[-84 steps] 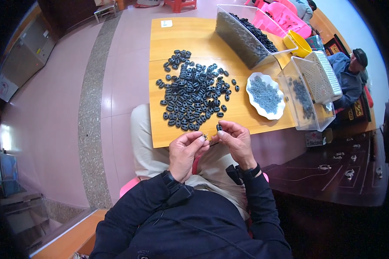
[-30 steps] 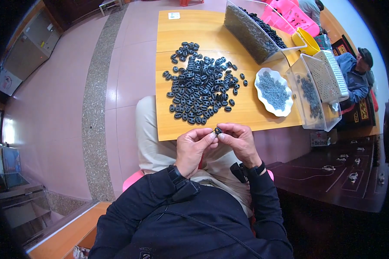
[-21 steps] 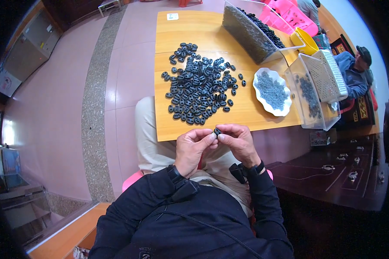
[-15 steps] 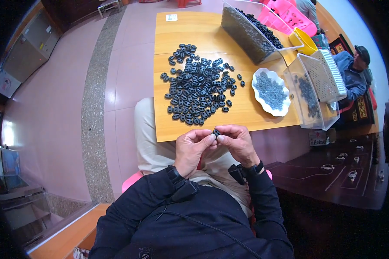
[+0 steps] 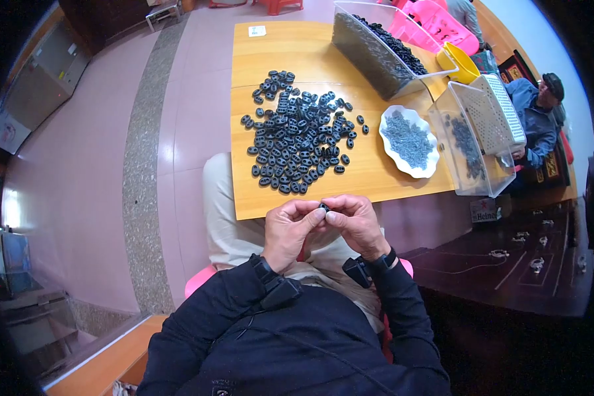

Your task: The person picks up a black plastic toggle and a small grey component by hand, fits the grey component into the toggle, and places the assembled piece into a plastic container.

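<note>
My left hand [image 5: 289,229] and my right hand [image 5: 355,222] meet just below the near edge of the wooden table [image 5: 310,46], fingertips pinched together on one small black plastic piece [image 5: 324,207]. A spread of several black oval pieces [image 5: 298,135] lies on the table straight ahead of my hands. To its right stands a white scalloped dish [image 5: 408,140] holding small grey parts.
A clear plastic bin [image 5: 376,49] with black pieces stands at the far right of the table. A second clear bin [image 5: 472,142] with a white mesh basket sits at the right edge. A person in blue [image 5: 538,109] sits beyond it. A dark bench [image 5: 521,264] lies to my right.
My hands have stayed together at the table's near edge, fingers shifting slightly on the small black piece. The view has drifted a little.
</note>
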